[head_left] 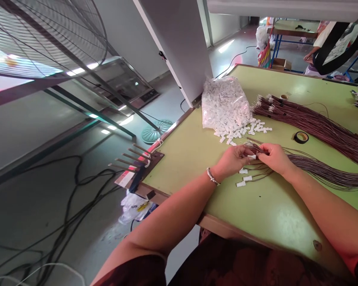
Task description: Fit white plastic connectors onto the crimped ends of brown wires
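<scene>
Left hand [235, 162] pinches small white plastic connector [251, 157], right hand [273, 159] thin brown wires [319, 169]; best keep both aligned.

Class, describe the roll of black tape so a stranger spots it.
On the right of the green table lie an upper wire bundle and a lower wire bundle. Between them sits the roll of black tape: a ring with a tan core, unlike the long brown bundles.

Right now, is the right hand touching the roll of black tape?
Apart: the head view shows green tabletop between the right hand and the roll of black tape.
</scene>
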A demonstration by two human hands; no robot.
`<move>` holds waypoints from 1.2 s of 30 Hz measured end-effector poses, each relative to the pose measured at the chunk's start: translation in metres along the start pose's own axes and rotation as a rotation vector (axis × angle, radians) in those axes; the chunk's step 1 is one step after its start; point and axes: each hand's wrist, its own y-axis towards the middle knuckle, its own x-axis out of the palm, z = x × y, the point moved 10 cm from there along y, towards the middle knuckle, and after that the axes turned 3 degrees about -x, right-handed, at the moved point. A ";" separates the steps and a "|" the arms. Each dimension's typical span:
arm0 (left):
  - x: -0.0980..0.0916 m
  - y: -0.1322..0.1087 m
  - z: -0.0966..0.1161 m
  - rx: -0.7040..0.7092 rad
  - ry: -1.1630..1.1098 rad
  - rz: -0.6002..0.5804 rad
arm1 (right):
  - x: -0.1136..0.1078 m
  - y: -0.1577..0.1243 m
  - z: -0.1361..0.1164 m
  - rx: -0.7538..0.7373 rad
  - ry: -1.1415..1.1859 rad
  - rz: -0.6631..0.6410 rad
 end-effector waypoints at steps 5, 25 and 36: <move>0.045 -0.031 0.023 0.106 0.224 -0.524 | -0.009 0.001 0.003 0.039 0.198 0.059; -0.075 0.007 0.005 -0.006 0.477 0.242 | -0.002 -0.005 -0.012 -0.002 -0.008 0.096; -0.030 -0.001 -0.027 -0.385 -0.787 0.125 | -0.016 -0.012 -0.025 -0.112 -0.040 0.215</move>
